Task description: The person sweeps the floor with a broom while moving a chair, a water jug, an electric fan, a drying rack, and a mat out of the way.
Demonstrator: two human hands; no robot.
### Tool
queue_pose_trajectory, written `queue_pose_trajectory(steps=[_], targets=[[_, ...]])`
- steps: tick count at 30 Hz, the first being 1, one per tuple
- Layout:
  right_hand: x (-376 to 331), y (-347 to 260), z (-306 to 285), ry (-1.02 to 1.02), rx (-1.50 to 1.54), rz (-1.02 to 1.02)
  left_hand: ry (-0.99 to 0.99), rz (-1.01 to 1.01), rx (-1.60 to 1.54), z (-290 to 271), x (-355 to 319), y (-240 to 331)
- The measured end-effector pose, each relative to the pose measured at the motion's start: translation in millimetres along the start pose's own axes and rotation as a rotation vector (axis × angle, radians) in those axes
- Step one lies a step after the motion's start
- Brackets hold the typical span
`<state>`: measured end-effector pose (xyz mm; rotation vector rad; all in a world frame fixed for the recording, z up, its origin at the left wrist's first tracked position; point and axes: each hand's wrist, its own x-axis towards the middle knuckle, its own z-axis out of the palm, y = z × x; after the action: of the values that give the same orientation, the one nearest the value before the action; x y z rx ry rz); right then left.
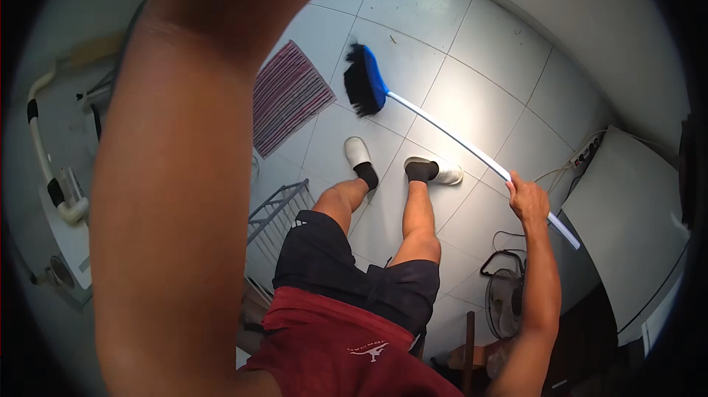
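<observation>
My right hand is closed around the white handle of a broom, close to the handle's end. The handle slants away to the far left, up to a blue broom head with black bristles. The bristles are beside the right edge of a striped red and white mat. My left arm is raised very near the camera and covers much of the left side. The left hand itself lies outside the picture.
Pale floor tiles carry small bits of debris. A grey metal rack stands left of my legs. To the right are a power strip, a white cabinet, loose cables and a fan. White tubing stands far left.
</observation>
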<state>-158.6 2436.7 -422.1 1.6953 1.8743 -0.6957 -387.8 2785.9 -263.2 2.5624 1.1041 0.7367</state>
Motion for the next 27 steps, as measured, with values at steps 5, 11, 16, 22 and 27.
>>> queue_pose_trajectory(steps=[5,11,16,22,27], targets=[[-74.0,1.0,-30.0,0.091,0.264,0.108,0.186,-1.009,-0.222,111.9,-337.5,-83.9],[-132.3,-18.0,46.2,0.007,0.676,0.256,-0.276,-2.064,-0.240,171.8,-680.6,-17.3],[-110.8,-76.0,123.5,-0.382,1.066,0.442,0.519,-2.515,-0.781,214.1,-741.0,-90.4],[-111.6,-43.0,131.9,-0.380,0.767,0.380,0.719,-2.588,-1.245,295.3,-719.5,-217.0],[-71.9,-40.2,107.8,-0.499,0.885,0.424,0.886,-2.502,-0.751,310.4,-772.0,-280.2]])
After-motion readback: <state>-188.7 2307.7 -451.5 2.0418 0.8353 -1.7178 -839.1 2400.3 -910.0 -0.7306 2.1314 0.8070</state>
